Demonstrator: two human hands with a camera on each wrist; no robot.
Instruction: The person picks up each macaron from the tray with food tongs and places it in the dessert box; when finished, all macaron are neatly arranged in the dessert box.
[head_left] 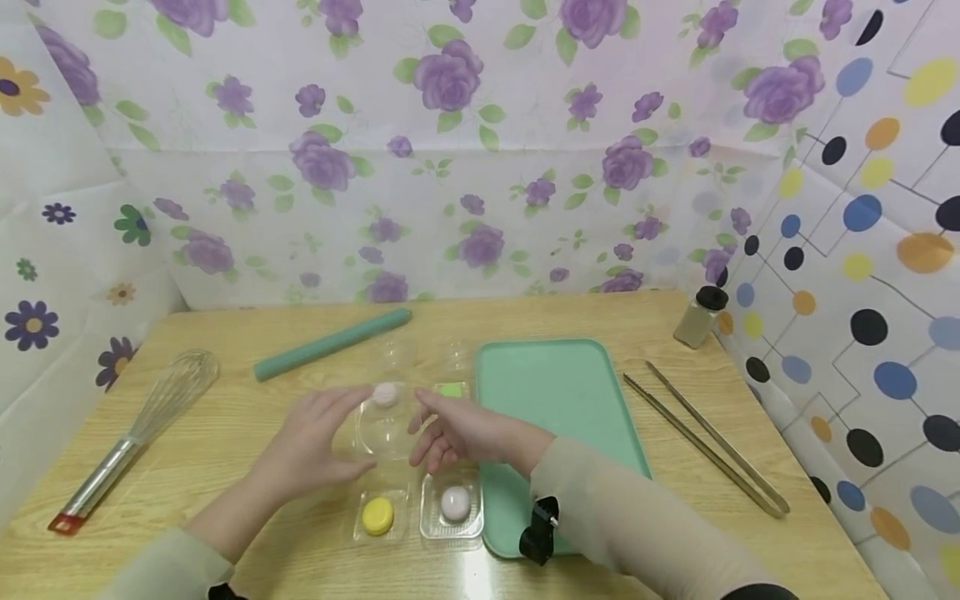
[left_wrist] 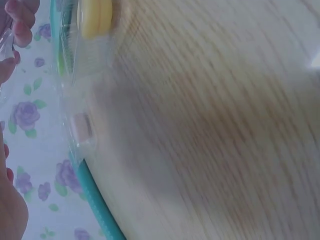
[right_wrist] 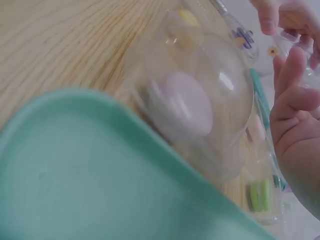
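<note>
A clear plastic dome lid (head_left: 386, 429) is between the hands. The left hand (head_left: 311, 442) holds it from the left, fingers at the far edge and thumb at the near edge. At its right side is the right hand (head_left: 465, 429), thumb raised and fingers loosely bent. In front of the hands, a yellow macaron (head_left: 377, 516) and a lilac macaron (head_left: 455, 503) sit in small clear plastic boxes. Behind them are a pale pink macaron (head_left: 385, 393) and a green macaron (head_left: 450, 389), partly covered by the hands.
A green tray (head_left: 555, 375) lies under the right forearm. Metal tongs (head_left: 705, 437) and a black-capped jar (head_left: 701, 317) are on the right. To the left lie a whisk (head_left: 142, 429) and a green rolling pin (head_left: 333, 343). Patterned cloth walls surround the table.
</note>
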